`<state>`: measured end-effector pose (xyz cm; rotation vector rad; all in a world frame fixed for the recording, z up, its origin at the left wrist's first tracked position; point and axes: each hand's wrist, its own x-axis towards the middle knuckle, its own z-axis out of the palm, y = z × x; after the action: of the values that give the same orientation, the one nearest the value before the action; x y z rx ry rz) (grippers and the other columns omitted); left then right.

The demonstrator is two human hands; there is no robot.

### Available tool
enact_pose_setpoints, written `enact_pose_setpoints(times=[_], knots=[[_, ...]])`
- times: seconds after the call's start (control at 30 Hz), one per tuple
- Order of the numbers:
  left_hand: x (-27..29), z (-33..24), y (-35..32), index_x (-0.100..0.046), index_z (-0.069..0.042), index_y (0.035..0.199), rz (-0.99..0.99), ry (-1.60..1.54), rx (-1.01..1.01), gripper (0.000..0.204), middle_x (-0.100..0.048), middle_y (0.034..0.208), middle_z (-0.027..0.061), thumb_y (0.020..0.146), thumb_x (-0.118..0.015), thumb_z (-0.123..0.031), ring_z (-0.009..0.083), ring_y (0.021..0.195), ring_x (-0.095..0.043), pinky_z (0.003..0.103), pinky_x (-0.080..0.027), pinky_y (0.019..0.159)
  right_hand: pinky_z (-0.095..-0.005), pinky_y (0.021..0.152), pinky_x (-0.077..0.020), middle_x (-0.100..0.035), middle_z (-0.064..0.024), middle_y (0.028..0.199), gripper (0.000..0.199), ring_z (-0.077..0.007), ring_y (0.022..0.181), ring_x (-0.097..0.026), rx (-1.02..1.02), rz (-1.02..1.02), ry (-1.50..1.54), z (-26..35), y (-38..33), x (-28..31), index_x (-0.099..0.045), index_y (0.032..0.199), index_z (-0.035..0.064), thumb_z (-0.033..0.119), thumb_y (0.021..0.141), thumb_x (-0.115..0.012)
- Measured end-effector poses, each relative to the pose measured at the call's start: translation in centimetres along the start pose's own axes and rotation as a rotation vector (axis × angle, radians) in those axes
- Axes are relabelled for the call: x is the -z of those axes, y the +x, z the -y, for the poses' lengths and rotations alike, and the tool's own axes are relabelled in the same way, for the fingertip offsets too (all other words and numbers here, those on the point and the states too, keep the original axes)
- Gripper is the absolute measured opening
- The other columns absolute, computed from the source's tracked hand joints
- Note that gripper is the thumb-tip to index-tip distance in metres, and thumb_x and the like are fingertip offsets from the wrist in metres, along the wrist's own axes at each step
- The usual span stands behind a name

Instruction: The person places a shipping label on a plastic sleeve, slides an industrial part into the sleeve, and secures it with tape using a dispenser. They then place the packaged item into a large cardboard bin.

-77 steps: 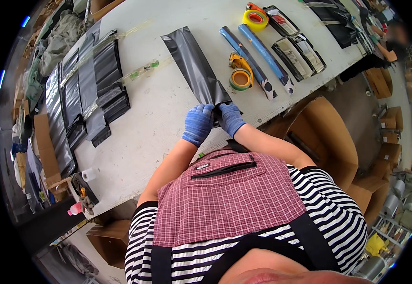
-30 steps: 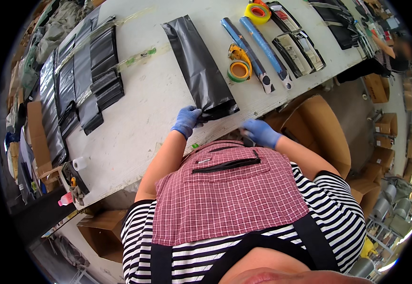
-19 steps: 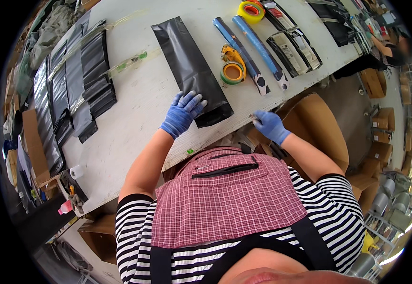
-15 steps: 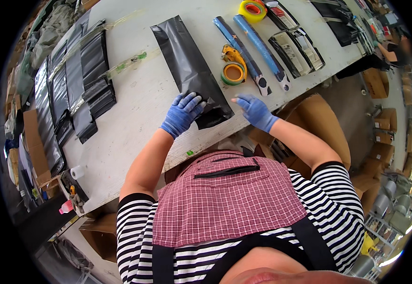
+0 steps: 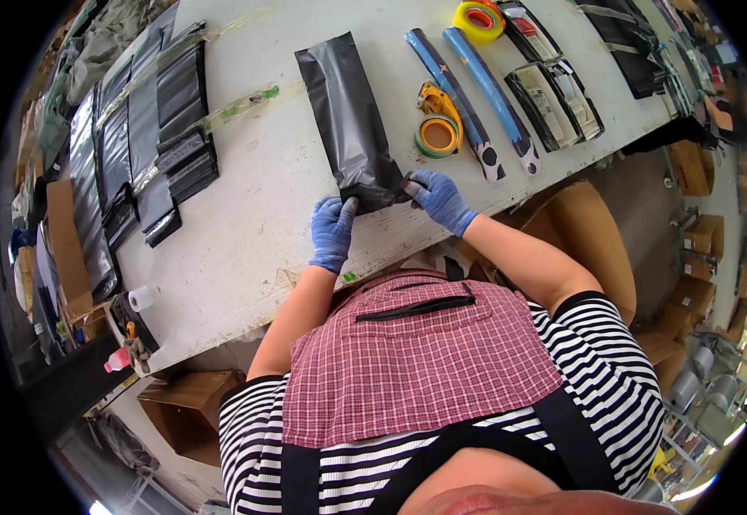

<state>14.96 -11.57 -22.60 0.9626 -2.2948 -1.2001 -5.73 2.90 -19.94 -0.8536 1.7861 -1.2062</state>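
Note:
A long black plastic mailing bag (image 5: 347,112) lies on the white table in front of me, its near end bunched up a little. My left hand (image 5: 332,232), in a blue glove, pinches the near left corner of the bag. At the near right corner, my right hand (image 5: 438,199), gloved too, grips the edge between thumb and fingers. Right of the bag are a yellow tape dispenser (image 5: 438,120) and two blue patterned rolls, the nearer roll (image 5: 457,107) and the farther roll (image 5: 493,101).
Stacks of black bags (image 5: 183,94) are taped to the table (image 5: 253,189) at left. Beyond the rolls sit a yellow tape roll (image 5: 479,21) and black-edged boxes holding labels (image 5: 553,103). An open cardboard box (image 5: 583,227) stands against the table's edge at right.
My left hand has gone from lying flat on the bag to pinching its near left corner. My right hand has moved left and taken hold of the near right corner.

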Motion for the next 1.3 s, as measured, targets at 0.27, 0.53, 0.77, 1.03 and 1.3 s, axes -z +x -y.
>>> enact_pose_setpoints(times=[0.27, 0.53, 0.77, 1.03, 1.3], knots=[[-1.4, -2.5, 0.1, -0.070, -0.008, 0.076, -0.183, 0.537, 0.107, 0.024, -0.065, 0.101, 0.0099, 0.077, -0.073, -0.032, 0.0331, 0.104, -0.052, 0.045, -0.042, 0.090, -0.0471, 0.076, -0.0508, -0.067, -0.0230, 0.085, 0.022, -0.0420, 0.083, -0.064, -0.123, -0.057, -0.555, 0.8, 2.2, -2.5, -0.066, 0.085, 0.0038, 0.026, 0.081, -0.062], [0.0, -3.0, 2.0, -0.053, -0.012, 0.132, -0.156, 0.601, -0.006, 0.060, -0.050, 0.132, 0.0191, 0.076, -0.072, -0.022, 0.0379, 0.124, -0.046, 0.047, -0.037, 0.106, -0.0421, 0.078, -0.0521, -0.067, -0.0210, 0.086, 0.023, -0.0391, 0.083, -0.065, 0.022, 0.099, -0.473, 0.0, 0.2, 1.2, -0.065, 0.091, 0.0032, 0.022, 0.079, -0.064], [-5.2, -6.0, 4.9, -0.048, -0.017, 0.141, 0.012, 0.507, -0.149, 0.062, -0.022, 0.155, 0.0225, 0.082, -0.068, -0.025, 0.0457, 0.141, -0.024, 0.054, -0.024, 0.113, -0.0372, 0.076, -0.0526, -0.068, -0.0150, 0.086, 0.017, -0.0322, 0.080, -0.066, 0.278, -0.507, -0.426, -0.4, -1.3, 21.4, -0.066, 0.090, 0.0064, 0.022, 0.084, -0.063], [-6.0, -7.2, 3.8, -0.049, -0.015, 0.140, 0.004, 0.469, -0.125, 0.064, -0.021, 0.156, 0.0226, 0.079, -0.068, -0.011, 0.0449, 0.139, -0.029, 0.048, -0.030, 0.112, -0.0440, 0.086, -0.0532, -0.069, -0.0203, 0.106, 0.028, -0.0370, 0.101, -0.066, -0.333, -0.280, -1.000, -5.0, 3.4, 33.4, -0.070, 0.100, 0.0046, 0.025, 0.080, -0.070], [-6.2, -7.9, 3.7, -0.050, -0.013, 0.139, 0.009, 0.492, -0.073, 0.062, -0.019, 0.158, 0.0210, 0.079, -0.067, -0.010, 0.0433, 0.141, -0.027, 0.045, -0.030, 0.114, -0.0430, 0.084, -0.0550, -0.070, -0.0198, 0.105, 0.021, -0.0364, 0.099, -0.068, -0.407, -0.222, -1.054, -5.8, 4.9, 33.1, -0.073, 0.100, 0.0049, 0.013, 0.082, -0.065]])
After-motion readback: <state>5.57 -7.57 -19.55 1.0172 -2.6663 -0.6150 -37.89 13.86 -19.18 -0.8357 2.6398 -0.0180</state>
